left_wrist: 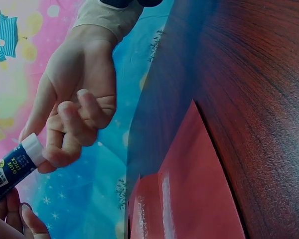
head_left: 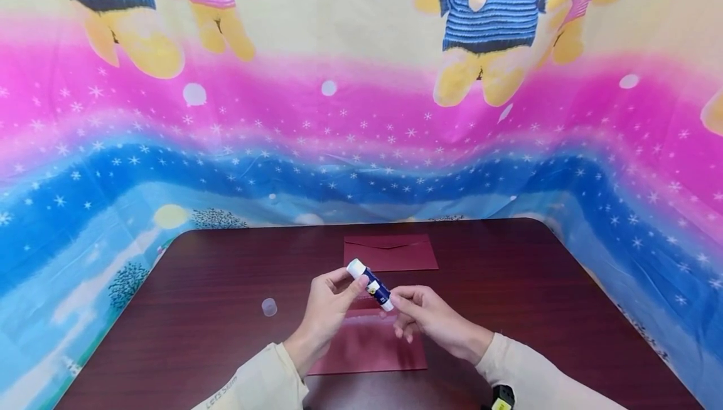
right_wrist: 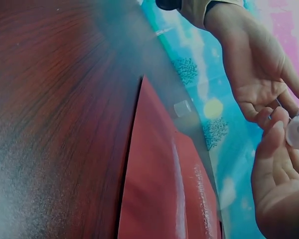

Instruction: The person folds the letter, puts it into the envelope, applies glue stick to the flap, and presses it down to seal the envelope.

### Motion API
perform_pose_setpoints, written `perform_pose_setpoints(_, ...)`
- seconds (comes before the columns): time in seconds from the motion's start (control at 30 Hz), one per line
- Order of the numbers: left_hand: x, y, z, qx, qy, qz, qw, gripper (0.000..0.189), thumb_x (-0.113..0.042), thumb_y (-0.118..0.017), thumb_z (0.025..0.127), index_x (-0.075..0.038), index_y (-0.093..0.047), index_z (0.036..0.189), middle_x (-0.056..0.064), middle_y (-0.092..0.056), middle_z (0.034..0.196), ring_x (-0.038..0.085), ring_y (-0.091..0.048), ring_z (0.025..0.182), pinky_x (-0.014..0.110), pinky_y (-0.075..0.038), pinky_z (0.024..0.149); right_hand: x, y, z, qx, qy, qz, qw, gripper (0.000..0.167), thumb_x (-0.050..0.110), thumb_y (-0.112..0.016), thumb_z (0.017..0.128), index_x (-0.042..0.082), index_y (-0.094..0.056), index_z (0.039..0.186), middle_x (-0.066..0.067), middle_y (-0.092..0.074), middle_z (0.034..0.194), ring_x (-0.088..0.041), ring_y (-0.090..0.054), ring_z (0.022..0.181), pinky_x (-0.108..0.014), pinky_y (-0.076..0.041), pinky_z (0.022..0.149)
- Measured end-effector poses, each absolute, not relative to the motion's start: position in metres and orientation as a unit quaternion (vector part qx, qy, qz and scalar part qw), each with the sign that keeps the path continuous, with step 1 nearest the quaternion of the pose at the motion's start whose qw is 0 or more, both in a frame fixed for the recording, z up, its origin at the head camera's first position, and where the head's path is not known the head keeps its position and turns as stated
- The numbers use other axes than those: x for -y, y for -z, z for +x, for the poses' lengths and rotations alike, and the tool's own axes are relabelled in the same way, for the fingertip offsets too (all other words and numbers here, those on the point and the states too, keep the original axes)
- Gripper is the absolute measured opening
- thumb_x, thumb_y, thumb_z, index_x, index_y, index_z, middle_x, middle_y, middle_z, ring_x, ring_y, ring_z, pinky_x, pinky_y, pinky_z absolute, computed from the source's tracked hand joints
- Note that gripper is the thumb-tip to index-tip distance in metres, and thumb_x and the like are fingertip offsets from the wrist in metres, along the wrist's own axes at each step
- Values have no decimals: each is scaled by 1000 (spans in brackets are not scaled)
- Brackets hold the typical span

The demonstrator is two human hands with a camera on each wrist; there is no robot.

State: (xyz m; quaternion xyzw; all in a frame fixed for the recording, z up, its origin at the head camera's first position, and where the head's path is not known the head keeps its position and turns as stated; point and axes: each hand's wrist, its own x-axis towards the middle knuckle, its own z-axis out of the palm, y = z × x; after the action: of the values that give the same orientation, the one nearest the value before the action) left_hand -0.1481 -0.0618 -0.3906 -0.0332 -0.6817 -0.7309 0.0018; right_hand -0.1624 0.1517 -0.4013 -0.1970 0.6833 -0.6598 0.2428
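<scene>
My left hand [head_left: 330,303] grips the barrel of a dark blue glue stick [head_left: 375,287], which tilts with its white top toward the upper left. At its lower end, the thumb and fingers of my right hand [head_left: 432,322] pinch the white base [left_wrist: 34,149]. "GLUE STICK" is legible on the label in the left wrist view. Beneath both hands lies a red envelope [head_left: 375,347] with its flap unfolded. Whitish glue streaks [left_wrist: 167,206] run along the flap fold, and another smear [right_wrist: 204,199] marks the flap.
A second dark red envelope [head_left: 390,256], its flap folded down, lies farther back on the brown table [head_left: 237,353]. The clear cap [head_left: 269,307] stands to the left of my left hand. Behind the table hangs a printed cloth [head_left: 339,121] with bears and snowflakes.
</scene>
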Motion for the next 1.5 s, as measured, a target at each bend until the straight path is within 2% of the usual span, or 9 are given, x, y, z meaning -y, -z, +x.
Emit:
perform_pose_setpoints(0.23, 59, 393, -146, 678, 735, -28, -4, 40, -23, -73, 94, 2, -68, 125, 14, -76, 108, 11, -71, 91, 25, -58, 89, -147, 406, -162, -736, 624, -234, 122, 25, 10, -71, 93, -8, -58, 103, 2, -68, 80, -5, -57, 57, -24, -50, 50)
perform_pose_setpoints(0.47, 61, 396, -144, 699, 715, -19, -14, 40, -28, -76, 92, 0, -71, 120, 11, -76, 105, 11, -70, 92, 28, -57, 89, -140, 408, -158, -769, 574, -275, 61, 21, 13, -68, 95, -1, -66, 111, -18, -70, 90, -2, -56, 58, -25, -49, 49)
perform_pose_setpoints(0.57, 65, 397, -145, 713, 701, -28, -21, 40, -28, -75, 92, 0, -71, 121, 12, -77, 106, 15, -72, 95, 33, -57, 92, -141, 408, -157, -780, 558, -278, 55, 21, 16, -68, 97, 2, -70, 113, -20, -69, 89, -1, -54, 55, -20, -45, 48)
perform_pose_setpoints(0.73, 80, 399, -147, 744, 667, -40, -22, 40, -28, -74, 93, -2, -70, 123, 16, -76, 111, 25, -72, 104, 38, -58, 91, -145, 409, -158, -784, 562, -258, 56, 22, 16, -67, 97, -1, -70, 112, -12, -67, 80, -3, -51, 51, -25, -46, 44)
perform_pose_setpoints(0.87, 103, 395, -152, 776, 630, -33, -1, 29, -20, -72, 94, -6, -73, 119, 13, -75, 112, 18, -71, 100, 31, -57, 83, -148, 410, -159, -788, 561, -246, 63, 24, 16, -67, 97, -2, -69, 113, -12, -68, 83, -7, -52, 51, -26, -47, 45)
perform_pose_setpoints(1.1, 155, 383, -160, 857, 512, -48, 39, 27, -15, -69, 95, -6, -71, 121, 12, -73, 120, 20, -68, 108, 28, -53, 89, -153, 412, -159, -794, 557, -233, 76, 25, 17, -67, 97, -2, -70, 113, -11, -67, 84, -7, -52, 52, -24, -46, 46)
perform_pose_setpoints(1.3, 188, 391, -165, 905, 425, -16, 5, 41, -23, -69, 96, -9, -62, 134, 17, -62, 136, 19, -70, 68, 33, -55, 70, -154, 416, -160, -796, 555, -227, 86, 27, 17, -68, 97, -3, -69, 115, -18, -66, 83, -8, -54, 52, -28, -48, 46)
perform_pose_setpoints(1.43, 201, 402, -169, 934, 358, -15, -14, 50, -24, -71, 94, -6, -58, 138, 22, -58, 138, 16, -73, 68, 49, -53, 91, -153, 419, -160, -797, 553, -226, 90, 28, 18, -69, 97, -4, -68, 115, -23, -66, 82, -10, -55, 52, -31, -49, 46)
perform_pose_setpoints(1.5, 207, 407, -172, 947, 322, -14, -11, 52, -23, -74, 90, -6, -59, 137, 21, -61, 135, 17, -73, 79, 54, -49, 96, -152, 420, -160, -798, 551, -226, 91, 29, 19, -69, 96, -4, -68, 115, -24, -67, 84, -10, -55, 53, -31, -50, 46)
